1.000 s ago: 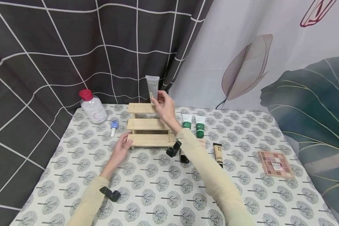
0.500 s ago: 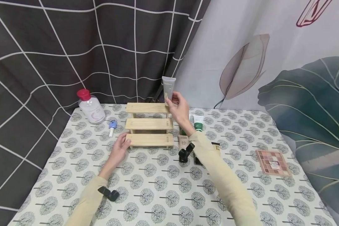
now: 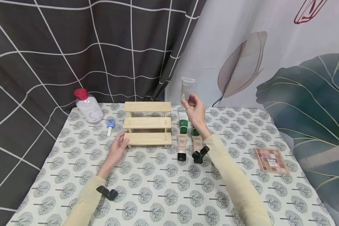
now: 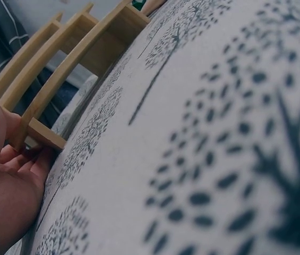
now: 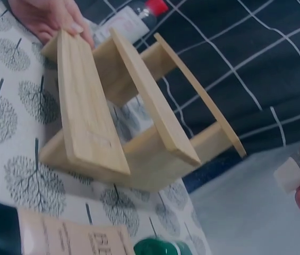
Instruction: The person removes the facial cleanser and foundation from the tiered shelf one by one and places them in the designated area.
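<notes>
A light wooden three-step display rack (image 3: 147, 138) stands at the middle of the table. My left hand (image 3: 118, 146) holds the left end of its lowest step; in the left wrist view the thumb lies on the board and the fingers (image 4: 27, 162) curl beneath it. Right of the rack, my right hand (image 3: 196, 110) pinches a greyish translucent squeeze tube (image 3: 187, 86) upright, raised above the table. Its white cap (image 5: 289, 174) shows at the edge of the right wrist view. Under the right arm stand two green-and-white tubes (image 3: 183, 122) and two BB cream tubes (image 3: 182, 147), partly covered.
A clear bottle with a red cap (image 3: 89, 108) stands at the back left, beside a small blue-and-white item (image 3: 110, 127). A pink makeup palette (image 3: 271, 160) lies at the right. Curtains (image 3: 107, 56) hang behind the tree-print tablecloth (image 3: 147, 191).
My right hand has carried the grey tube rightward, from above the rack's top step to beyond its right end. The left hand stays on the rack. The view has shifted slightly.
</notes>
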Action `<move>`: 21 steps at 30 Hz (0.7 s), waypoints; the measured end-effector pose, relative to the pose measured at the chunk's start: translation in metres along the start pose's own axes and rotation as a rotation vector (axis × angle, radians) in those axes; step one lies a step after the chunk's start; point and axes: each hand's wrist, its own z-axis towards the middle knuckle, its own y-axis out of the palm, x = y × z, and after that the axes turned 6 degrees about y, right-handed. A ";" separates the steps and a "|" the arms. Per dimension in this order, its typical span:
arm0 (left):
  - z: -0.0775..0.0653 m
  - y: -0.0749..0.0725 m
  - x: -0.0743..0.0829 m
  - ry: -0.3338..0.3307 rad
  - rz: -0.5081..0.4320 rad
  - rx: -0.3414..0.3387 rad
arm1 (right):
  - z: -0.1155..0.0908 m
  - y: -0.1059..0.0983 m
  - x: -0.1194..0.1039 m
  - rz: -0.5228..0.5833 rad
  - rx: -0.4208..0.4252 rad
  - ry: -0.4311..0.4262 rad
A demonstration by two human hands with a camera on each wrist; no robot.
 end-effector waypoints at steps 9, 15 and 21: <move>0.002 0.000 -0.001 -0.004 0.006 0.000 | -0.007 -0.033 0.016 -0.001 -0.001 0.094; 0.001 -0.001 -0.001 0.007 -0.003 -0.005 | -0.010 -0.051 0.028 -0.034 0.023 0.116; 0.001 -0.001 -0.001 0.004 -0.019 -0.006 | -0.014 -0.065 0.041 -0.063 0.012 0.182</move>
